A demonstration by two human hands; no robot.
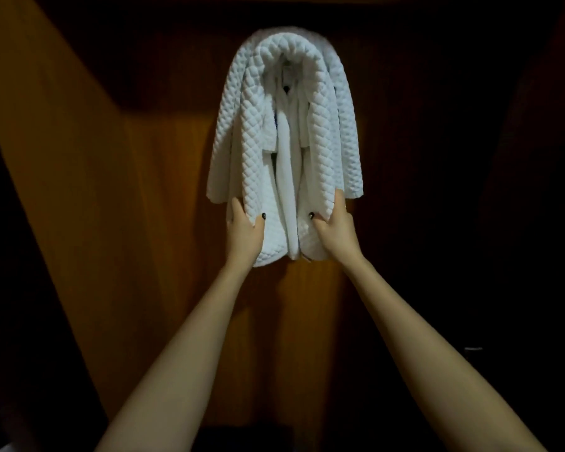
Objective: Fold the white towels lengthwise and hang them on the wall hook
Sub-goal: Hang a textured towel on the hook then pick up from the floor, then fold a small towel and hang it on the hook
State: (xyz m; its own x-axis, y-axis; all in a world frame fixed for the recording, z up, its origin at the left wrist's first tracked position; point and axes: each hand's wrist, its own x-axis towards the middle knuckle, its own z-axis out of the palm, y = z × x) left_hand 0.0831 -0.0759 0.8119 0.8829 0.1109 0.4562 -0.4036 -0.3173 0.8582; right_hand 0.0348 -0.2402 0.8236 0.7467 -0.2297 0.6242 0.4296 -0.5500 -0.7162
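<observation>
Above the fingers, the white towels hang draped against the wooden wall. Both arms extend straight upward. The left hand and right hand each grip a lower towel fold, thumb in front, fingers wrapped behind its outer edge.

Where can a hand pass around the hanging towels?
Bare orange-brown wooden wall panel lies left of the white quilted towels and below their hems. Crowded at the hems, where the left hand and right hand grip. Right side is too dark to judge.
</observation>
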